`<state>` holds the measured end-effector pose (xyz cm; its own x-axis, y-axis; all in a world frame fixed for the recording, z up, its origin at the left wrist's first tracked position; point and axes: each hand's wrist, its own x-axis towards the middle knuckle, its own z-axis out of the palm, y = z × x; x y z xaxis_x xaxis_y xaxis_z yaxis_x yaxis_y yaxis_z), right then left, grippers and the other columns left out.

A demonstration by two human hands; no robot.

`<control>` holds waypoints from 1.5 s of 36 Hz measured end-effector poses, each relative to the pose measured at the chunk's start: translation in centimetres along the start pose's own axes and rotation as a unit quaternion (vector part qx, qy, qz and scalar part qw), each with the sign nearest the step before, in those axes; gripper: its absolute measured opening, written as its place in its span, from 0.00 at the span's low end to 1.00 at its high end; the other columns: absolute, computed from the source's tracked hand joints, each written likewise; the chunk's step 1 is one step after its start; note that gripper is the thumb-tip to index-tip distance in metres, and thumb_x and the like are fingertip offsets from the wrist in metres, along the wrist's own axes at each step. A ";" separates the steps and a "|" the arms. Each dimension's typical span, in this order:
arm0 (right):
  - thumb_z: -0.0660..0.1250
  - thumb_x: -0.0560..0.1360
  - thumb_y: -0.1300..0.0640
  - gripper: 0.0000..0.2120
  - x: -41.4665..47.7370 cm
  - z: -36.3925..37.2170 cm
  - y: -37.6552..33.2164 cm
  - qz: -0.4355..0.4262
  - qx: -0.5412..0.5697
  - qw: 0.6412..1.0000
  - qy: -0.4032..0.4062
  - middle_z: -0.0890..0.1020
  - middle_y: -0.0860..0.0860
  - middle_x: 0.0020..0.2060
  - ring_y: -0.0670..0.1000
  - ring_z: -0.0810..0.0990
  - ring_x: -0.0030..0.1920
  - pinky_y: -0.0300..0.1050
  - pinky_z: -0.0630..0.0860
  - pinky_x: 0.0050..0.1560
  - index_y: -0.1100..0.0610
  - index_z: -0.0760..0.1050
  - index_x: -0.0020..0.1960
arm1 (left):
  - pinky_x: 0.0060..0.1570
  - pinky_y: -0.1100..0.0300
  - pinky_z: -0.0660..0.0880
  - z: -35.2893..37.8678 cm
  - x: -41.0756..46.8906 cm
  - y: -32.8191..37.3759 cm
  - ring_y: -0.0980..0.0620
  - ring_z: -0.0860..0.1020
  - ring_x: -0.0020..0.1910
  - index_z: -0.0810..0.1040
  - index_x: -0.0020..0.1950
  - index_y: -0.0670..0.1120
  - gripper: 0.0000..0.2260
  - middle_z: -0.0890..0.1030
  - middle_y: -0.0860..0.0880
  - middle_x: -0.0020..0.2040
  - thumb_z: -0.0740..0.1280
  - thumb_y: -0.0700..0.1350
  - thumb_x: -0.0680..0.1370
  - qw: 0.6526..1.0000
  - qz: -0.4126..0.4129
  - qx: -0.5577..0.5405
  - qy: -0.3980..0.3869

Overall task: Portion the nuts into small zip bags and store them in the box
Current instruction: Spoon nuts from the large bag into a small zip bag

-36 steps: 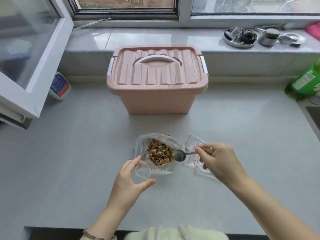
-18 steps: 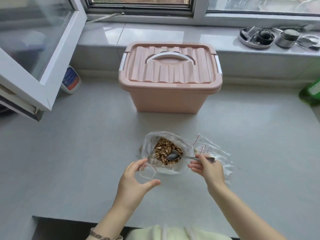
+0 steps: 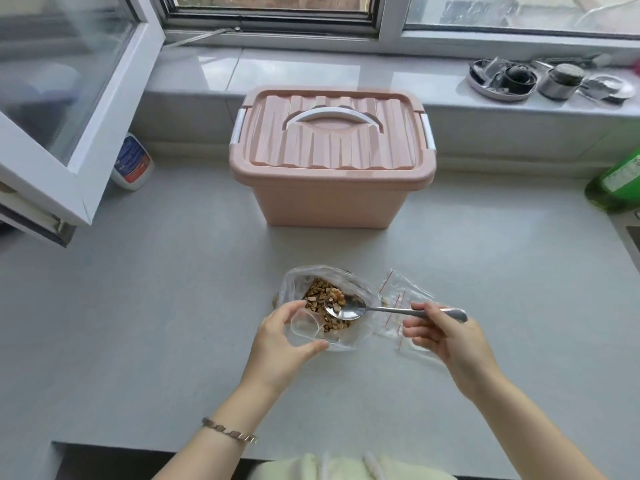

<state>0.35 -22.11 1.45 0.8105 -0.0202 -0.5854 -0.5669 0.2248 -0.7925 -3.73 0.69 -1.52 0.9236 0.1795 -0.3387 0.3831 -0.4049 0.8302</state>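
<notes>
Nuts (image 3: 320, 301) beneath spoon (image 3: 349, 310) gripped by our right hand (image 3: 446, 337), 3 o'clock; our left hand (image 3: 280, 344) pinches small zip bag (image 3: 303, 329).

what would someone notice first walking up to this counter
The pink lidded box stands out first, shut, in the middle of the grey counter below the window sill. Just in front of it, the right hand holds a metal spoon over an open clear bag of chopped nuts. The left hand grips a small zip bag at that bag's near edge.
</notes>
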 end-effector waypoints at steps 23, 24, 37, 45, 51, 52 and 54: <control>0.67 0.74 0.59 0.07 -4.5 3.5 -3.7 -0.363 -0.274 0.890 -0.022 0.81 0.50 0.32 0.46 0.81 0.29 0.37 0.76 0.31 0.52 0.79 0.39 | 0.63 0.51 0.67 0.7 0.3 1.4 0.56 0.72 0.55 0.74 0.59 0.55 0.26 0.71 0.67 0.47 0.78 0.47 0.63 0.996 0.052 0.029 0.069; 0.66 0.74 0.61 0.08 -4.0 3.3 -3.5 -0.347 -0.269 0.898 -0.008 0.81 0.51 0.31 0.47 0.81 0.28 0.38 0.77 0.31 0.53 0.79 0.38 | 0.62 0.53 0.68 0.5 0.1 1.2 0.56 0.72 0.56 0.73 0.58 0.56 0.26 0.72 0.66 0.48 0.78 0.48 0.63 0.995 0.052 0.025 0.077; 0.57 0.79 0.59 0.11 1.2 3.7 4.5 -0.292 -0.418 0.860 -0.001 0.79 0.47 0.38 0.51 0.81 0.43 0.46 0.77 0.47 0.60 0.77 0.54 | 0.65 0.58 0.66 -1.5 -2.4 0.3 0.59 0.71 0.60 0.69 0.54 0.65 0.25 0.76 0.64 0.53 0.75 0.53 0.62 0.991 0.077 -0.002 0.111; 0.55 0.80 0.59 0.12 2.7 3.7 5.1 -0.102 -0.162 0.981 0.034 0.81 0.57 0.38 0.52 0.82 0.40 0.38 0.80 0.40 0.58 0.77 0.49 | 0.47 0.83 0.63 -1.6 -2.3 -0.3 0.73 0.69 0.53 0.69 0.53 0.65 0.27 0.75 0.63 0.51 0.78 0.45 0.63 0.999 0.031 -0.009 0.043; 0.54 0.81 0.59 0.12 2.8 3.0 4.5 -0.032 -0.089 0.996 0.006 0.80 0.59 0.37 0.48 0.83 0.32 0.36 0.79 0.35 0.61 0.75 0.48 | 0.47 0.83 0.63 -1.5 -2.2 -0.3 0.75 0.69 0.52 0.70 0.54 0.62 0.25 0.75 0.64 0.52 0.77 0.45 0.64 0.998 0.030 -0.015 0.044; 0.55 0.81 0.59 0.12 2.7 2.8 4.7 -0.048 -0.120 0.992 0.005 0.80 0.59 0.37 0.49 0.83 0.33 0.37 0.79 0.36 0.61 0.75 0.48 | 0.47 0.83 0.63 -1.6 -2.2 -0.2 0.76 0.69 0.52 0.70 0.54 0.62 0.25 0.75 0.65 0.52 0.77 0.45 0.64 0.998 0.030 -0.015 0.044; 0.57 0.80 0.59 0.10 2.2 2.2 5.1 -0.102 -0.216 0.971 0.006 0.81 0.58 0.39 0.50 0.83 0.37 0.38 0.79 0.39 0.58 0.77 0.49 | 0.47 0.84 0.63 -1.7 -2.3 -0.2 0.76 0.69 0.52 0.70 0.55 0.61 0.25 0.75 0.65 0.51 0.77 0.45 0.64 0.998 0.033 -0.013 0.046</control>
<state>-0.43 -18.84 -3.47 0.9119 -0.0341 -0.4089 -0.4063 -0.2152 -0.8881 -5.96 1.91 -0.11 0.9414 0.2358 -0.2412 0.3197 -0.3962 0.8607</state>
